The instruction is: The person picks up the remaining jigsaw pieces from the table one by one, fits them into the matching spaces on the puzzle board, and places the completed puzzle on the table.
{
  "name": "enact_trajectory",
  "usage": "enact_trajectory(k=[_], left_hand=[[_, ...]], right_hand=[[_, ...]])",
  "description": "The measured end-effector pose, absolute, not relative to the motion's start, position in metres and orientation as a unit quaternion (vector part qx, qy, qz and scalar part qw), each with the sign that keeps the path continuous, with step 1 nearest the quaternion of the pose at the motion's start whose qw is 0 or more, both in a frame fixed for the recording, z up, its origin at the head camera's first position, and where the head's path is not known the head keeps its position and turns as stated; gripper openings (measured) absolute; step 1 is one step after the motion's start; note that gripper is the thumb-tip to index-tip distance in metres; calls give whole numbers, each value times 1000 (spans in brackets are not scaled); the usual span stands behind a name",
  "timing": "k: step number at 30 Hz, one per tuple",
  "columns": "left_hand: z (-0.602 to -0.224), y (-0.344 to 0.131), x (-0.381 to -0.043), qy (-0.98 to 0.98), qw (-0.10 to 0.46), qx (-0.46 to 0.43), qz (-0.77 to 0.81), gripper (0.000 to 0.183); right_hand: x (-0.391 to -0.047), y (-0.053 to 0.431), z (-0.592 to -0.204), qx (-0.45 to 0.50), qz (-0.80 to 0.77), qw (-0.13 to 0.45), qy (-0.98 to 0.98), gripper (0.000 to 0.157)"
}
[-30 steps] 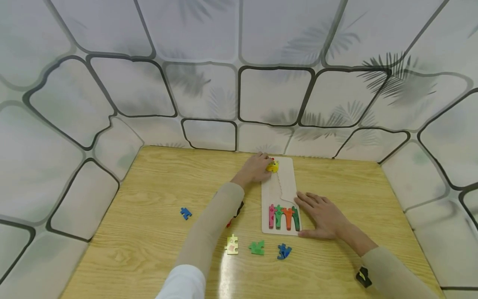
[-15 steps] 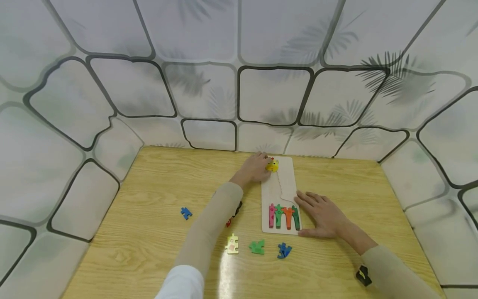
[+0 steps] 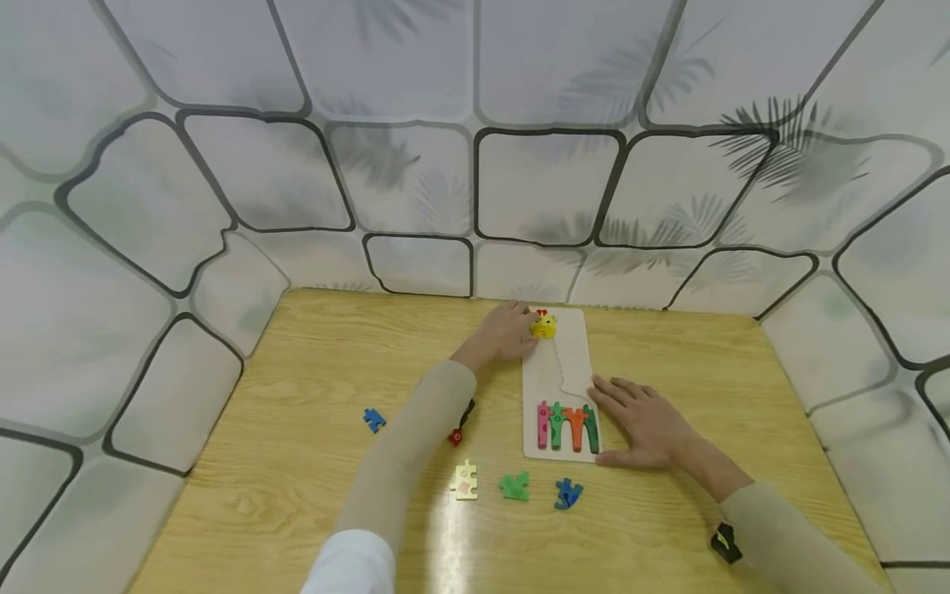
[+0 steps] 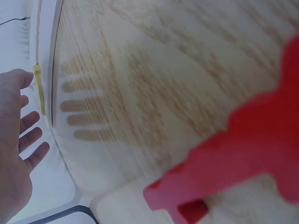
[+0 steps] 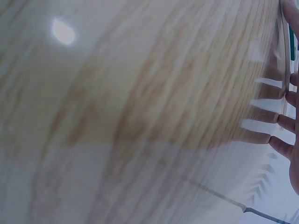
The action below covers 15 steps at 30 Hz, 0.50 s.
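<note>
At the far end of the white puzzle board (image 3: 536,375), my left hand (image 3: 506,330) has its thumb and fingertips at the edges of a yellow animal-head puzzle piece (image 3: 545,327) with red tips. The left wrist view has the thumb touching one end of this yellow piece (image 4: 40,93). My right hand (image 3: 644,425) lies spread, palm down, at the board's right edge, fingers apart. Four legs-like pieces, pink (image 3: 543,425), light green (image 3: 556,426), orange (image 3: 576,429) and dark green (image 3: 590,429), stand side by side at the near end of the board.
Loose on the wooden table (image 3: 312,355) lie a blue piece (image 3: 374,419) at left, and yellow (image 3: 465,481), green (image 3: 514,487) and blue (image 3: 568,493) pieces in front of the board. Beside the left forearm is a red piece (image 3: 456,436). A patterned wall (image 3: 545,186) encloses the table.
The left hand has shifted very slightly left, and more of the yellow head with its red tips shows. The red piece shows more beside the left sleeve. The right hand stays at the board's edge.
</note>
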<state>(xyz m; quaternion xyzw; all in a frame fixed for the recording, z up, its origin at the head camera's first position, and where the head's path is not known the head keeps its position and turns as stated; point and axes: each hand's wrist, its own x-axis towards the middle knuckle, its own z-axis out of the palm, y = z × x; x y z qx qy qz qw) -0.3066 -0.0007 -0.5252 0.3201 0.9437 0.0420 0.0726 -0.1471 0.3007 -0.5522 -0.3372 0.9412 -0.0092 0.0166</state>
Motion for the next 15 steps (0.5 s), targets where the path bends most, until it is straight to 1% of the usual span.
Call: enact_trajectory(k=[8,15], left_hand=[[-518,-6,-298,938,75,336,40,53],[-510,-8,-289,933,75,352,20,52]], right_hand=[[-147,301,-551,-334,-12,28,942,111],[-148,300,-550,-339,-9,23,940,111]])
